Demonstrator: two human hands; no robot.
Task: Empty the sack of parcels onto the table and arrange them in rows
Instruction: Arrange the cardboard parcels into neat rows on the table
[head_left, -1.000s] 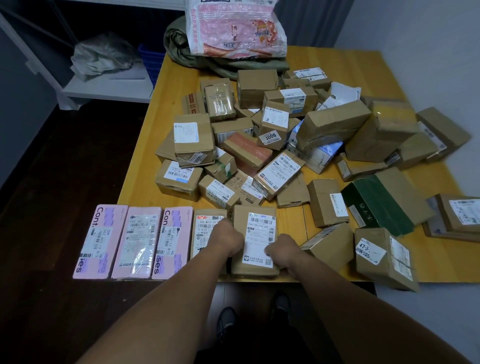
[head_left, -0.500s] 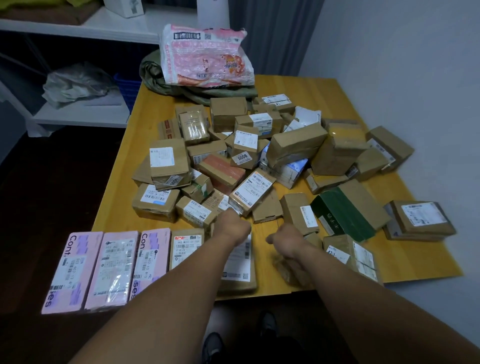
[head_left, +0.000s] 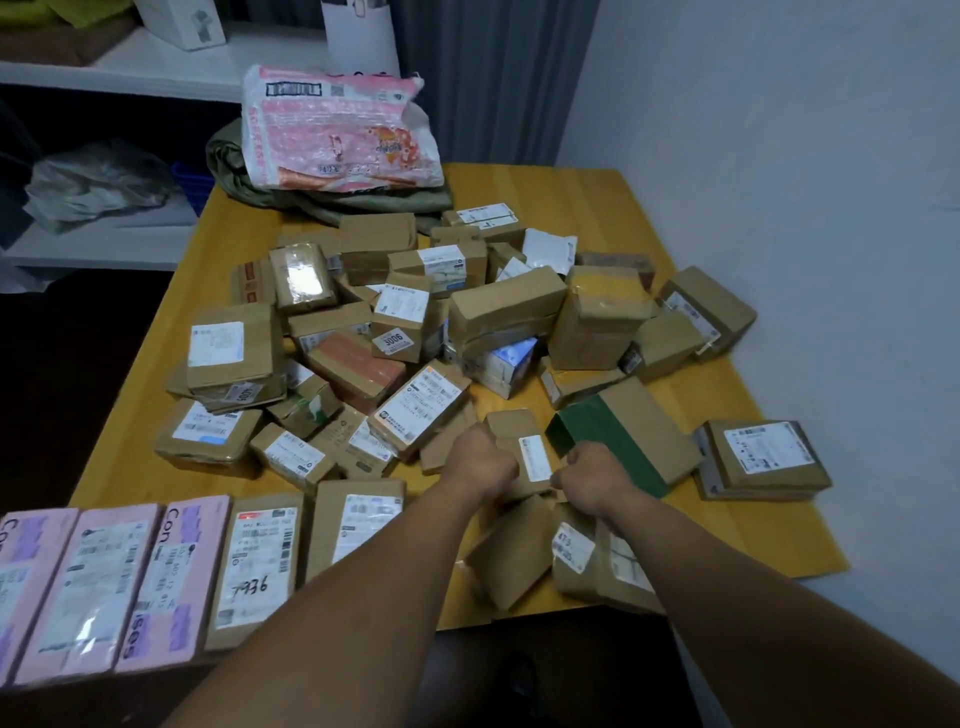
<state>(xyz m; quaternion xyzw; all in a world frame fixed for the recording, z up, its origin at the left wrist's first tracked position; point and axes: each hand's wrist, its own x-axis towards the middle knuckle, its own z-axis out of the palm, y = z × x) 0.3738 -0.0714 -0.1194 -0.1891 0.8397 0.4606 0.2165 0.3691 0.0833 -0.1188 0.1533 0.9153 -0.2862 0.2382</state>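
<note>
Both hands reach out over the yellow wooden desk and meet on a small brown carton with a white label, which lies at the near side of the heap. The left hand is curled against the carton's left side and the right hand against its right side, so the carton is clasped between them. The fingertips are hidden behind the knuckles. Just to the right of the right hand lies a larger carton with a green band. Nearer the desk's edge, under the forearms, sit two more brown boxes, tilted and touching. Along the near left edge a row stands side by side: three pink parcels, then a brown parcel marked 7936, then another brown parcel. The loose heap of brown parcels covers the middle of the desk, many of them leaning on one another. At the right, two flat parcels lie stacked apart from the heap. The olive-green sack lies crumpled at the far end of the desk, with a pink-and-white printed bag resting on it. A white shelf stands beyond the desk's left side.
</note>
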